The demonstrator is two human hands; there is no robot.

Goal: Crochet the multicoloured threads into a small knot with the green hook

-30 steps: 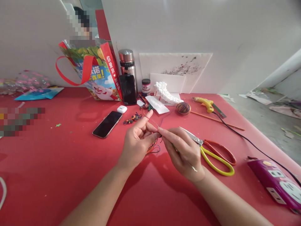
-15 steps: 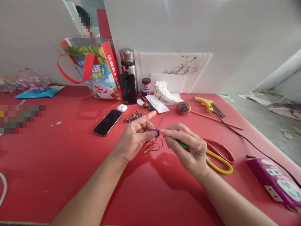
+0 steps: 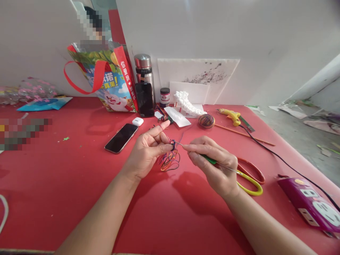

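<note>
Between thumb and fingers of my left hand (image 3: pixel 142 156) is pinched a small dark piece of crochet (image 3: pixel 173 145), the index finger stretched out with yarn running over it. Loose multicoloured yarn strands (image 3: pixel 169 163) dangle below the piece. My right hand (image 3: pixel 219 166) is closed around a crochet hook (image 3: pixel 208 159) with a green grip and thin metal shaft. The hook's tip reaches the crochet piece from the right; whether it sits in a loop is too small to tell. Beyond the hands lies a variegated ball of yarn (image 3: pixel 206 121), a thin strand trailing from it.
Scissors (image 3: pixel 251 183) with yellow and red handles lie by my right wrist. A purple pouch (image 3: pixel 305 202) is at the right, near a glue gun's cord. Left of my hands lies a phone (image 3: pixel 121 138); behind stand a bag (image 3: pixel 114 85), a flask (image 3: pixel 143 65) and a jar (image 3: pixel 165 97).
My left hand and the crochet piece have shifted slightly left. More of the hook's shaft shows between the hands, and the strand over my left index finger has changed position.
</note>
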